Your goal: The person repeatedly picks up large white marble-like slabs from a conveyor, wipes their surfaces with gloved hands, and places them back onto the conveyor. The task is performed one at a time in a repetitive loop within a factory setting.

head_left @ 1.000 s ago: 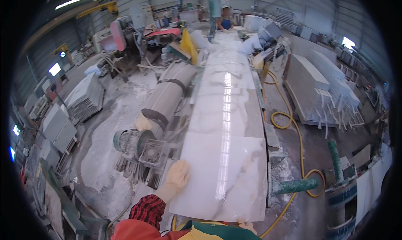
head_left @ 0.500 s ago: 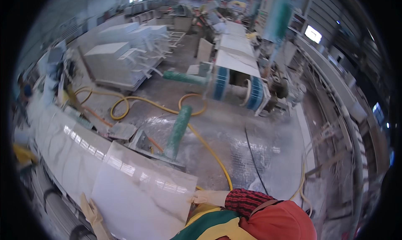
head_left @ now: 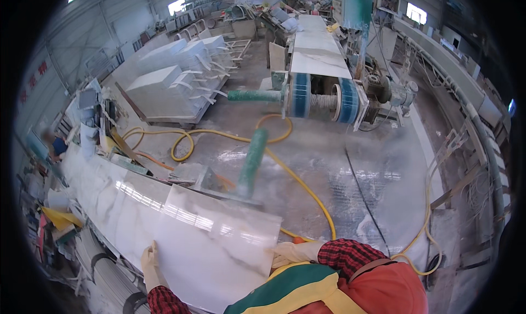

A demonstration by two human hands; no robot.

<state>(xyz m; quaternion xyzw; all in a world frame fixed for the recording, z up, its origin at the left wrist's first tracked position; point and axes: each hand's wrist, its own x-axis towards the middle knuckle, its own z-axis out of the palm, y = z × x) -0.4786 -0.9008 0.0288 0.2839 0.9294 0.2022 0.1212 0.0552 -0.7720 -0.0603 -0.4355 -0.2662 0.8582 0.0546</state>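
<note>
A glossy white marble slab (head_left: 219, 248) with grey-brown veins lies in front of me, its left end over another pale slab (head_left: 129, 196). My left hand (head_left: 151, 263), in a cream glove, is at the slab's near left edge with its fingers close together against it. My right hand (head_left: 293, 252), also gloved, holds the slab's right end, fingers closed at the edge; part of them is hidden. Red-and-black checked sleeves cover both forearms. A yellow and green apron (head_left: 296, 284) presses close to the slab's near side.
Past the slab stands a green post (head_left: 253, 163). A yellow hose (head_left: 304, 185) and a dark cable (head_left: 364, 196) cross the wet floor. Ahead is a conveyor with blue rollers (head_left: 299, 95) bearing slabs. Stacked white slabs (head_left: 153, 92) stand far left; grey pipes (head_left: 107, 270) run near left.
The view has shifted, so the scene sits farther right. My left hand's fingers, spread before, are now closer together at the slab's edge. My right hand stays at its right end.
</note>
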